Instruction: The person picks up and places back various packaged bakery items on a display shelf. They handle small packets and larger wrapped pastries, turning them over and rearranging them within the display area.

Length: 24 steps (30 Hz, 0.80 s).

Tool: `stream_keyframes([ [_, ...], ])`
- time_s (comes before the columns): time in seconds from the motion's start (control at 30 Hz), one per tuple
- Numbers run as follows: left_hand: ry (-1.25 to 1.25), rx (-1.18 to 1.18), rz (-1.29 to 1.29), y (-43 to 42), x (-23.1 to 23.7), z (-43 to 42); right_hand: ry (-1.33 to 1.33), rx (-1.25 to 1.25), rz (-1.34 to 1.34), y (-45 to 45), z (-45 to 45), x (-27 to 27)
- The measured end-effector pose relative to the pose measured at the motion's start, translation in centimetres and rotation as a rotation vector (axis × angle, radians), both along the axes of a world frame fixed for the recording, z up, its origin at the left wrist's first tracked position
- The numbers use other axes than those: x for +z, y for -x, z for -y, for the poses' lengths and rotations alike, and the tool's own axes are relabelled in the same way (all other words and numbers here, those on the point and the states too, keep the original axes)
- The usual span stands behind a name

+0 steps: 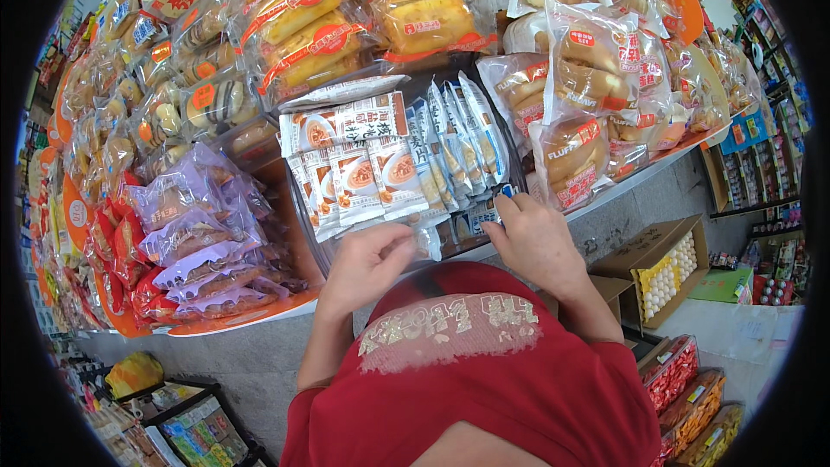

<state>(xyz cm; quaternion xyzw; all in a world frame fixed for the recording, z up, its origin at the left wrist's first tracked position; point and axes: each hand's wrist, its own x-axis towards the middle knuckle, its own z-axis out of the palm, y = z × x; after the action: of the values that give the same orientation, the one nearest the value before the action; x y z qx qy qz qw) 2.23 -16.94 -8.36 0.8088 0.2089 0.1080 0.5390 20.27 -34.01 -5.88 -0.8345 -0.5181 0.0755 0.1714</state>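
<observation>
My left hand [376, 263] is over the front edge of a clear plastic bin [318, 253], loosely curled, with nothing visible in it. Beside its fingertips lies a clear-and-white packet [428, 241]. At the bin's right front corner, my right hand [538, 240] touches a small blue-and-white packet [507, 192]; its fingers hide whether it grips it. White-and-brown sachets [353, 178] picturing a bowl fill the bin's left side. On the right, blue-and-white sachets [476, 130] stand on edge in a row. More sachets [473, 220] lie low in the front right part.
Purple-wrapped pastries [201, 240] are stacked to the left of the bin. Bagged bread rolls [577, 155] crowd its right, and yellow packaged cakes [425, 23] lie behind. On the lower right stands an open cardboard box [687, 233] with trays of eggs [664, 279].
</observation>
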Motion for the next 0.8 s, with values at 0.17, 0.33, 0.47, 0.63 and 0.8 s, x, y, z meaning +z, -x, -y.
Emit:
stream_keyframes([
  [0.17,-0.097,-0.022,-0.049,-1.0,-1.1,-0.6,0.025,-0.001,0.087,0.3,-0.2,-1.2],
  [0.33,0.312,0.183,0.115,-1.4,-2.5,-0.4,0.051,0.007,0.106,0.9,-1.4,-1.6],
  [0.47,0.272,0.179,0.163,-1.4,-2.9,-0.5,-0.007,-0.014,0.130,0.9,-1.5,-2.5],
  [0.63,0.057,0.074,0.141,-1.2,-2.0,-0.2,-0.020,0.016,0.206,1.0,-1.3,-2.5],
  [0.8,-0.104,0.049,0.094,-0.7,-1.8,-0.2,0.040,-0.009,0.053,1.4,-1.5,-1.9],
])
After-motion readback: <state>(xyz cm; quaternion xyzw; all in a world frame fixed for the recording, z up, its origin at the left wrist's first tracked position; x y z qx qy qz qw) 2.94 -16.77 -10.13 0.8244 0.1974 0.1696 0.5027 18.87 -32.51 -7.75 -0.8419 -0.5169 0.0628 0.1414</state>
